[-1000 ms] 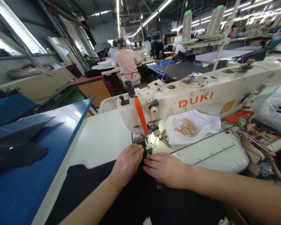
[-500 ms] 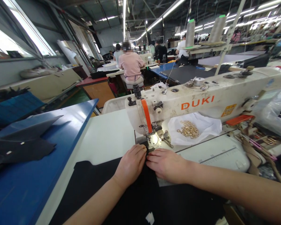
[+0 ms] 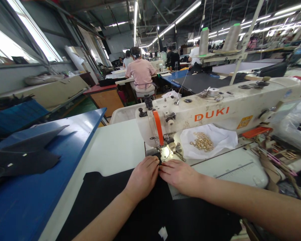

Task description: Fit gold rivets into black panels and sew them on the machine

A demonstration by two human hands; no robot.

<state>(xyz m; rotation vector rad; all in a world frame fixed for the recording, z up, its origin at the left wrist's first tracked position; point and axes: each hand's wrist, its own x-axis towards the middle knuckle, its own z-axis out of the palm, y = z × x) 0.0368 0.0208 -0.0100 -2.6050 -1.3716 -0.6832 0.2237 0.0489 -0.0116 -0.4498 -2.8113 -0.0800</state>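
Note:
Black fabric (image 3: 107,201) spreads over the near part of the pale machine table, its far end running under the needle area of a white sewing machine (image 3: 210,108) marked DUKI. My left hand (image 3: 144,174) is closed on the fabric's narrow end, fingertips pressed together just in front of the presser foot. Close against it, my right hand (image 3: 179,174) has its fingers together, pinching the same edge from the right. The fabric between the fingertips is mostly hidden. A small white tag (image 3: 163,232) lies on the black fabric near me.
Gold metal rings (image 3: 203,142) sit on white paper (image 3: 224,135) under the machine arm. At the left, a blue table (image 3: 22,201) carries black cut pieces (image 3: 32,150). Thread cones (image 3: 204,42) stand behind. A person in a pink shirt (image 3: 141,73) sits ahead.
The view has shifted slightly. Both hands stay together at the fabric edge in front of the needle, with little visible movement.

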